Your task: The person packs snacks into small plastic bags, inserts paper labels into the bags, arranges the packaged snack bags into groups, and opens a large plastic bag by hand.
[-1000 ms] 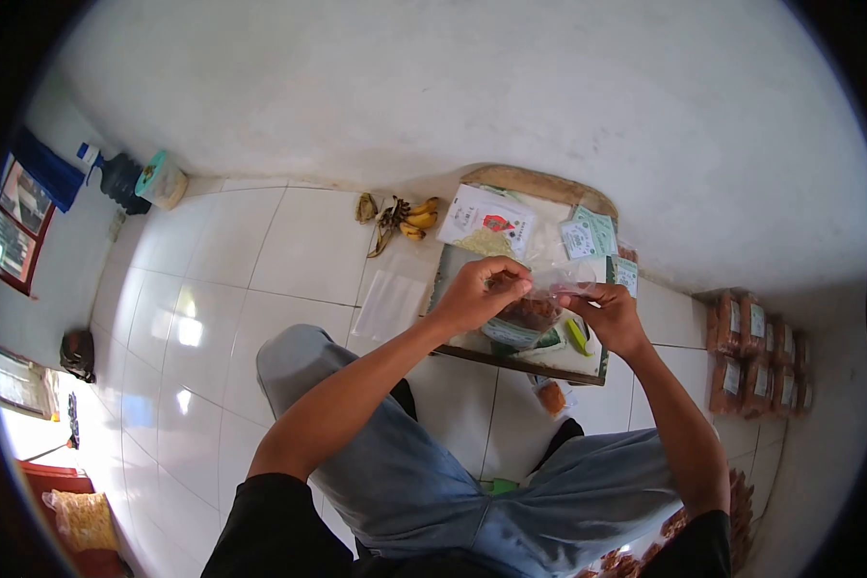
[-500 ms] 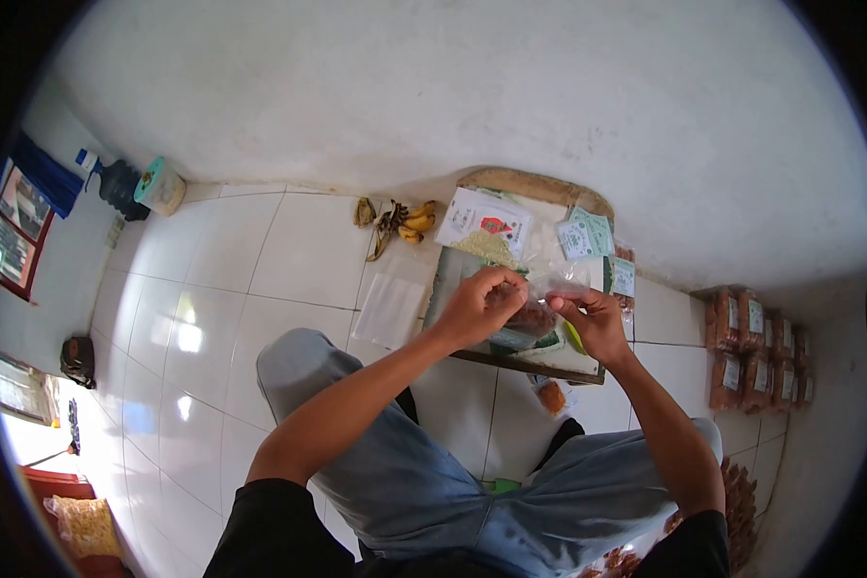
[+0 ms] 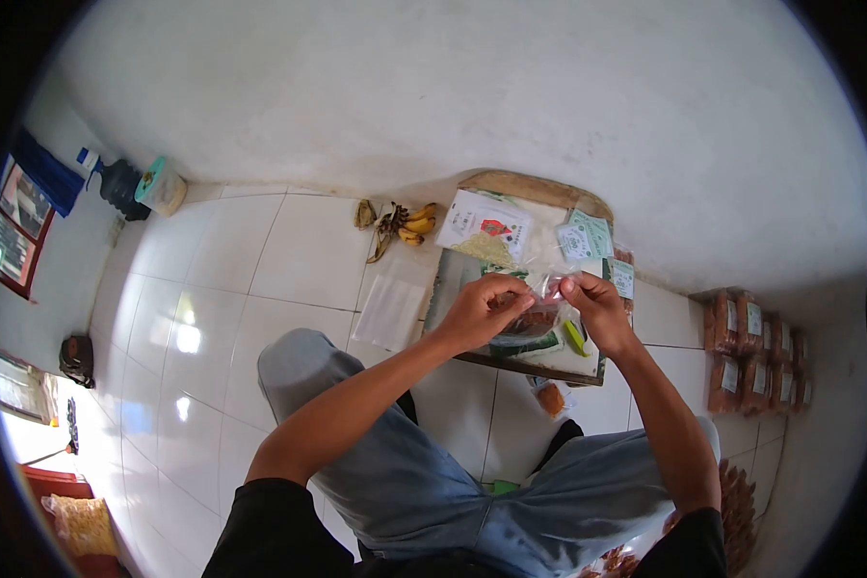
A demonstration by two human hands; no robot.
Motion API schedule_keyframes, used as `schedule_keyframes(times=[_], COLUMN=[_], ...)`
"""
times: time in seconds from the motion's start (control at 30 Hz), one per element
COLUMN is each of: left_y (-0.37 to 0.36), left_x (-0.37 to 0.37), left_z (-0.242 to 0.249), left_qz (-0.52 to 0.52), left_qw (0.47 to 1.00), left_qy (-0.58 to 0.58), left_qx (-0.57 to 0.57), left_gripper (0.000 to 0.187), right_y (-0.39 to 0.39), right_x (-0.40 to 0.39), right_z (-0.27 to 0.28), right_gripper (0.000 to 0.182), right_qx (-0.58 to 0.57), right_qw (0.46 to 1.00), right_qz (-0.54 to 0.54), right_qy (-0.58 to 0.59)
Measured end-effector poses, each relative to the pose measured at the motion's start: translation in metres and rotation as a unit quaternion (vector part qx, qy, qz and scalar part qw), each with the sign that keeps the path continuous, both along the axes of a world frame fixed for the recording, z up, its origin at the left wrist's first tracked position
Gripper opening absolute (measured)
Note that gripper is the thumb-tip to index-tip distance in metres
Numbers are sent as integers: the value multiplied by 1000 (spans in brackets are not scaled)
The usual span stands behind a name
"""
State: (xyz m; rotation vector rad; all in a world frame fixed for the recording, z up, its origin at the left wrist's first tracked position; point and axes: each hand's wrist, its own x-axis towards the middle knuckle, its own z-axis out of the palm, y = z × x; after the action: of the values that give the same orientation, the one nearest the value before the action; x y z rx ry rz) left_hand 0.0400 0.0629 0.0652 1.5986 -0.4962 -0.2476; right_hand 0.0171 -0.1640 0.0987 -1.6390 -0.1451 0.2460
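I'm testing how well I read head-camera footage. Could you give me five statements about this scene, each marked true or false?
1. The left hand and right hand are both at the top of the bag. True.
2. The bananas lie on the table. False: the bananas lie on the floor.
3. Brown packs are stacked to the right of the table. True.
4. The bag's contents look bright green. False: they look reddish-brown.
5. The sleeves are black. True.
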Motion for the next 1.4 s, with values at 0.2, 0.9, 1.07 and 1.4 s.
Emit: schedule_keyframes(times=[0.2,0.9,1.07,1.4], left_y=[0,-2,2,-1], left_x=[0,6,10,6], left_z=[-1,4,4,3], left_qz=[5,22,1,-11], left_qw=[996,995,998,996], left_qy=[-90,-96,-62,-92], left_qx=[14,-15,2,4], left_gripper=[17,12,19,19], right_y=[3,15,11,1], right_x=[19,10,0,-6], right_z=[-15,70,98,130], right_gripper=[33,22,26,29], right_qx=[76,-134,-253,-438], right_qw=[995,989,945,836], right_qz=[8,16,19,89], right_qy=[67,-59,-205,-318])
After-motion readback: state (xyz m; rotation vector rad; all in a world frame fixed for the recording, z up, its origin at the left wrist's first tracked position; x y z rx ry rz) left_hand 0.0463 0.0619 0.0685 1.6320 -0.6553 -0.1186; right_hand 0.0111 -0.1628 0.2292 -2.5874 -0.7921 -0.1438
